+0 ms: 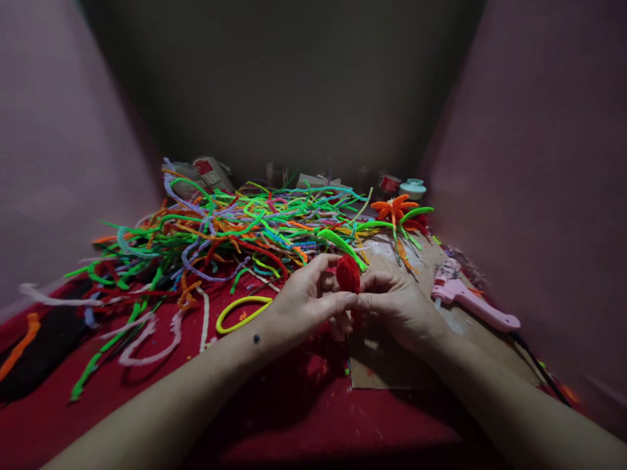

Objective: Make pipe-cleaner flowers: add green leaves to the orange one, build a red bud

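Red, fuzzy, rounded piece of chenille stem (348,274) is held over a red cloth-covered surface (392,418), on which a tangled heap of fuzzy multicoloured stems (255,222) is spread beside a flat brown cardboard sheet (382,365). On the cardboard, a smooth pink plastic glue gun (473,303) is laid, while the velvety piece is gripped between the closed fingertips of the left hand (311,287) and the right hand (406,307). Farther back, a small, pale turquoise jar (412,190) is seen, its contents hidden.
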The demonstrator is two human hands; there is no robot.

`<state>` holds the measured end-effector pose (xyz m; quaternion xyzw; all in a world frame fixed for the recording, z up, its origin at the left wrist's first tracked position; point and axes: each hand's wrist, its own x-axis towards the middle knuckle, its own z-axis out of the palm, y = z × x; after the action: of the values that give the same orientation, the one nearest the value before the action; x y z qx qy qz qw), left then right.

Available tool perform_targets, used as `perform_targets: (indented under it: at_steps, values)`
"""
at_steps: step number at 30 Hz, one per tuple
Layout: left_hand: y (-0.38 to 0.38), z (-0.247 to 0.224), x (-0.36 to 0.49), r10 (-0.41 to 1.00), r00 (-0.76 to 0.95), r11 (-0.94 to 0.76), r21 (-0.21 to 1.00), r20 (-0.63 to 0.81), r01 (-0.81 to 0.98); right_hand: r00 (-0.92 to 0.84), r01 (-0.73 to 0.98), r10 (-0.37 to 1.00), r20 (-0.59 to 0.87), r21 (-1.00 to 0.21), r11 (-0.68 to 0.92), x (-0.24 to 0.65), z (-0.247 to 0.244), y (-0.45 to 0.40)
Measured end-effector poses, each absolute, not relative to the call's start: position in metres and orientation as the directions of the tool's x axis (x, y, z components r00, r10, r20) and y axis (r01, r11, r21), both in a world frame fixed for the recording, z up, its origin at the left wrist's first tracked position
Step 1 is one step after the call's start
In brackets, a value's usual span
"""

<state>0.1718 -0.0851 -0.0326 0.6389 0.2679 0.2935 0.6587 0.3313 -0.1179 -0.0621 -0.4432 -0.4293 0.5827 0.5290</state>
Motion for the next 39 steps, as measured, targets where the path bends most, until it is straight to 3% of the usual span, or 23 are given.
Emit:
perform_targets:
  at_steps: [16,28,35,39]
  values:
    - [-0.086,-0.033,0.17,0.78,0.618,-0.116,0.993,0.097,-0.01,-0.054,0.082,0.997,-0.048,-0.996,-0.043,0.329,-0.05,-0.124]
    - [-0.086,-0.034,0.169,0.8,0.584,-0.193,0.98,0.137,0.035,-0.118,-0.123,0.98,-0.158,-0.977,-0.173,0.324,-0.05,-0.126]
    - [-0.086,-0.033,0.168,0.801,0.584,-0.2,0.978,0.131,0.055,-0.123,0.073,0.991,-0.053,-0.996,-0.044,0.327,-0.056,-0.126]
    - [-0.086,-0.035,0.168,0.795,0.591,-0.226,0.971,0.135,0.082,-0.129,0.197,0.988,0.079,-0.975,0.103,0.328,-0.059,-0.125]
